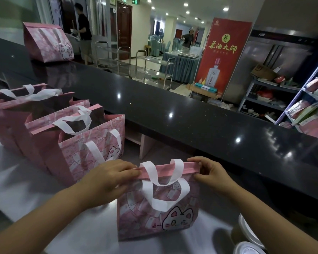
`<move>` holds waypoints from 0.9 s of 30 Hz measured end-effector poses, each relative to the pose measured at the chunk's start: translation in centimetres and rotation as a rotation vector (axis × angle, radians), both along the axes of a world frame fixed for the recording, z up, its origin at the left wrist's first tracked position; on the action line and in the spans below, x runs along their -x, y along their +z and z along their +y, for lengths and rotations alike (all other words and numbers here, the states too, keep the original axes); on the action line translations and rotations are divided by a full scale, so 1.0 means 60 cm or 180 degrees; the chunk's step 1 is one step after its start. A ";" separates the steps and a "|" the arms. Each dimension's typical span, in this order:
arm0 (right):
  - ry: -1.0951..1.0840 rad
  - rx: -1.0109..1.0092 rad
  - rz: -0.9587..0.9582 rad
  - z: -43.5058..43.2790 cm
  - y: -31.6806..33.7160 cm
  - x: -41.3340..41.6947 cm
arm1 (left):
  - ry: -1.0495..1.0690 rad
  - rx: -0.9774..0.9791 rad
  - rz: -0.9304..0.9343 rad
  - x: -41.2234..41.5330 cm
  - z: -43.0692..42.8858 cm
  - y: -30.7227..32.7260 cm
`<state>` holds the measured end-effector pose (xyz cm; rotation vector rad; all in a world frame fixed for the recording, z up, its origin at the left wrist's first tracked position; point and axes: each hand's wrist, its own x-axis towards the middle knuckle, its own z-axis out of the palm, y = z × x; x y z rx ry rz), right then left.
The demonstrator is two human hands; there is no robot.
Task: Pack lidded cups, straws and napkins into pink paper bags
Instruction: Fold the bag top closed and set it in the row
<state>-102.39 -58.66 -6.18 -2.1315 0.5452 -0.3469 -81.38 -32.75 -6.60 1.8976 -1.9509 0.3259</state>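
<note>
A pink paper bag (158, 215) with a cat print and white handles stands on the steel worktop (26, 180) right in front of me. Its top edge is pressed together into a flat fold. My left hand (108, 178) pinches the left end of that folded rim, and my right hand (211, 171) pinches the right end. What is inside the bag is hidden. Two lidded cups (250, 235) show at the lower right corner, beside my right forearm.
Several open pink bags (66, 136) stand in a row to the left. Another pink bag (48, 43) with its top folded sits far left on the raised black counter (173, 110). Beyond are steel trolleys (154, 70), a red banner (222, 55), shelves and two people.
</note>
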 end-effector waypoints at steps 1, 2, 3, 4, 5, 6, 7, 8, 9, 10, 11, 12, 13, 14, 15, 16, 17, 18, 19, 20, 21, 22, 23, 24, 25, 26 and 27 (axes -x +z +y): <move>0.0041 0.0063 0.0041 -0.002 0.003 0.000 | 0.0020 -0.0049 0.0026 -0.002 0.003 -0.001; 0.0018 0.0197 0.0074 -0.004 0.006 -0.001 | 0.0053 -0.0069 0.0090 -0.002 0.004 -0.001; -0.0034 0.0389 0.0095 -0.005 0.009 -0.005 | 0.0124 -0.0035 0.0261 0.000 0.003 -0.001; -0.0056 0.0634 0.0122 -0.005 0.012 -0.010 | 0.0268 0.0010 0.0548 0.005 -0.001 0.000; -0.0021 0.0872 0.0159 -0.003 0.015 -0.017 | 0.0486 0.0064 0.0862 0.008 -0.006 0.002; 0.0064 0.1016 0.0191 0.001 0.017 -0.024 | 0.0720 0.0047 0.1109 0.010 -0.013 0.005; 0.0152 0.1051 0.0204 0.005 0.019 -0.031 | 0.0841 -0.0034 0.1215 0.010 -0.020 0.005; 0.0211 0.1030 0.0202 0.011 0.020 -0.036 | 0.0865 -0.0157 0.1169 0.009 -0.026 0.004; 0.0229 0.1060 0.0199 0.014 0.021 -0.039 | 0.0854 -0.0268 0.1069 0.008 -0.030 0.004; 0.0221 0.1162 0.0187 0.015 0.021 -0.041 | 0.0866 -0.0358 0.0968 0.007 -0.031 0.006; 0.0207 0.1310 0.0181 0.013 0.021 -0.041 | 0.0916 -0.0443 0.0918 0.005 -0.031 0.007; 0.0192 0.1445 0.0187 0.010 0.021 -0.041 | 0.0965 -0.0526 0.0922 0.000 -0.030 0.008; 0.0206 0.1558 0.0230 0.009 0.021 -0.040 | 0.1003 -0.0616 0.0941 -0.005 -0.029 0.009; 0.0262 0.1676 0.0310 0.008 0.021 -0.039 | 0.1015 -0.0718 0.0946 -0.009 -0.028 0.010; 0.0340 0.1813 0.0403 0.006 0.019 -0.038 | 0.1008 -0.0825 0.0936 -0.014 -0.027 0.012; 0.0432 0.1942 0.0491 0.004 0.018 -0.037 | 0.0988 -0.0953 0.0923 -0.018 -0.027 0.014; 0.0541 0.2046 0.0591 0.004 0.017 -0.036 | 0.0959 -0.1104 0.0901 -0.022 -0.027 0.016; 0.0665 0.2168 0.0710 0.004 0.018 -0.035 | 0.0918 -0.1270 0.0887 -0.026 -0.027 0.019; 0.0792 0.2356 0.0874 0.005 0.022 -0.035 | 0.0881 -0.1434 0.0918 -0.030 -0.026 0.023; 0.0881 0.2579 0.1022 0.006 0.030 -0.034 | 0.0860 -0.1567 0.1013 -0.032 -0.024 0.029; 0.0923 0.2763 0.1079 0.008 0.041 -0.034 | 0.0862 -0.1613 0.1138 -0.033 -0.023 0.037; 0.0923 0.2799 0.0927 0.013 0.051 -0.036 | 0.0882 -0.1547 0.1231 -0.032 -0.024 0.044; 0.0871 0.2678 0.0676 0.018 0.056 -0.040 | 0.0887 -0.1357 0.1264 -0.027 -0.028 0.049; 0.0826 0.2535 0.0457 0.028 0.059 -0.048 | 0.0870 -0.1128 0.1231 -0.017 -0.036 0.054; 0.0844 0.2505 0.0389 0.042 0.062 -0.057 | 0.0835 -0.0951 0.1107 -0.004 -0.046 0.057; 0.0932 0.2624 0.0439 0.058 0.062 -0.068 | 0.0799 -0.0887 0.0877 0.012 -0.058 0.059; 0.1048 0.2811 0.0516 0.072 0.056 -0.078 | 0.0758 -0.0862 0.0584 0.029 -0.071 0.055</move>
